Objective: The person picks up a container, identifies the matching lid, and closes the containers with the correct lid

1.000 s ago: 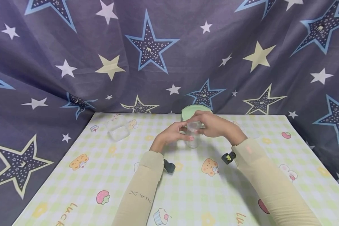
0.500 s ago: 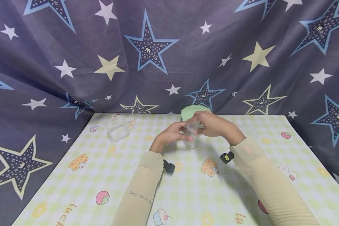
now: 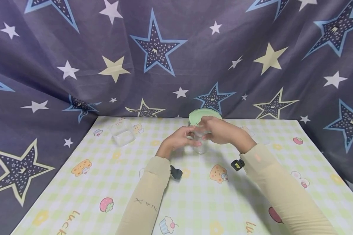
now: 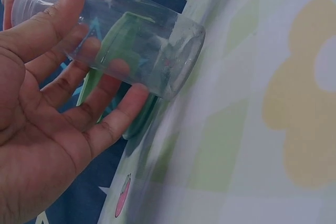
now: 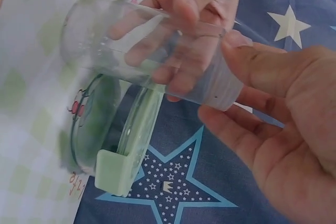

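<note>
A clear plastic jar [image 3: 200,148] stands on the table in front of a green-lidded container. My left hand [image 3: 179,138] holds the jar's side; in the left wrist view its thumb lies across the wall near the top, and its fingers show through from behind. At the jar's top is a translucent lid [image 5: 229,92]. My right hand [image 3: 219,130] grips that lid by the rim, with the thumb on one side and fingers on the other in the right wrist view. The jar's inside shows no contents.
The green-lidded clear container [image 5: 128,145], with a side clasp, stands close behind the jar at the table's back edge. A clear square container [image 3: 123,135] sits at the back left. A checked cloth [image 3: 135,195] covers the table, and a star-patterned curtain [image 3: 176,91] hangs behind it.
My right hand's fingers have shifted round the lid, the forefinger drawing back from the left side of the rim. The left hand and the jar stay where they were.
</note>
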The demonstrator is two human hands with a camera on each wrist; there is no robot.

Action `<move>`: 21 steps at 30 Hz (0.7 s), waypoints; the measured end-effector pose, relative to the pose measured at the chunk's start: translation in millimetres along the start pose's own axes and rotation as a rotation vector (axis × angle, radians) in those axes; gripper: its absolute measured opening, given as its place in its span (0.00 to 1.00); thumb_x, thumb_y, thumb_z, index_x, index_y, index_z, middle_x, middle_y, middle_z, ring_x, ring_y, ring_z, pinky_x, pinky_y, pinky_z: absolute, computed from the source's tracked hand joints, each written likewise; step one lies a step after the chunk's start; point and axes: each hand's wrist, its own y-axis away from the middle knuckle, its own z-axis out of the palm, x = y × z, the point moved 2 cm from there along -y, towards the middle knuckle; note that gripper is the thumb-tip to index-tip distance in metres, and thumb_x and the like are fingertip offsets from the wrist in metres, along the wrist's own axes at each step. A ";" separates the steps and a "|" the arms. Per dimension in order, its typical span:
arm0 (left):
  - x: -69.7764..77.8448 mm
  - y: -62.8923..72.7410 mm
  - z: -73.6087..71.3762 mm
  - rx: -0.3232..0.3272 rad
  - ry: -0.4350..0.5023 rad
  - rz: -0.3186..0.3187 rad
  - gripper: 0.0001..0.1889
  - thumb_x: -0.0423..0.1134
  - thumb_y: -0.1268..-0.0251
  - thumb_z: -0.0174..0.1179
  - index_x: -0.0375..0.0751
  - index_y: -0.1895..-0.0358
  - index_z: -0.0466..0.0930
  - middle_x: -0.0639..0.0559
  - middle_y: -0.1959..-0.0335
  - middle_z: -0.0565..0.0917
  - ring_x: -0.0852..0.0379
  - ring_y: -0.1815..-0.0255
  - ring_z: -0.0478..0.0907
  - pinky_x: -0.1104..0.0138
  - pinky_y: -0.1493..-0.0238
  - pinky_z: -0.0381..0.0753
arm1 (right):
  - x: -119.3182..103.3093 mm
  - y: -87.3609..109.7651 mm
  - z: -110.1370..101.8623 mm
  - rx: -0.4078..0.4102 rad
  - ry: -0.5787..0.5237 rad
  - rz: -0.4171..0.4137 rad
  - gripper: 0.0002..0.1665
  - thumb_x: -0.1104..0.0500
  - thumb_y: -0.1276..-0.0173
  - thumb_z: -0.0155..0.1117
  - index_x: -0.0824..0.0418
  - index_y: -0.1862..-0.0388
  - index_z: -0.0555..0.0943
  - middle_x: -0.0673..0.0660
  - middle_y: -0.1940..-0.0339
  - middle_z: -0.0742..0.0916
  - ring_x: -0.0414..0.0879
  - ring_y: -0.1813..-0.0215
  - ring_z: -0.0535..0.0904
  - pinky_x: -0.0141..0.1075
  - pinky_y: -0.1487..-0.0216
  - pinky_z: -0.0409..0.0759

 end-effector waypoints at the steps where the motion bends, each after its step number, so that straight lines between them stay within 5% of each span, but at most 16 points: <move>1: 0.0 0.0 -0.2 0.000 0.000 -0.005 0.31 0.32 0.38 0.73 0.39 0.30 0.76 0.49 0.30 0.76 0.43 0.39 0.77 0.62 0.40 0.79 | -0.6 0.4 0.6 0.008 0.010 -0.011 0.26 0.66 0.37 0.75 0.58 0.38 0.85 0.59 0.52 0.83 0.55 0.48 0.81 0.45 0.46 0.83; 8: 1.1 0.7 -1.3 -0.009 0.029 -0.002 0.31 0.29 0.38 0.72 0.36 0.30 0.75 0.44 0.29 0.75 0.39 0.38 0.76 0.60 0.41 0.82 | -5.1 1.7 2.8 0.040 0.058 -0.029 0.24 0.66 0.37 0.76 0.56 0.41 0.87 0.60 0.52 0.83 0.57 0.47 0.80 0.46 0.45 0.83; 21: -1.0 1.0 0.3 0.005 0.008 0.026 0.29 0.29 0.38 0.72 0.38 0.33 0.78 0.49 0.32 0.77 0.48 0.43 0.79 0.62 0.44 0.82 | -4.9 1.3 3.7 0.007 0.084 -0.021 0.25 0.65 0.37 0.76 0.56 0.40 0.86 0.60 0.49 0.84 0.57 0.45 0.80 0.47 0.43 0.83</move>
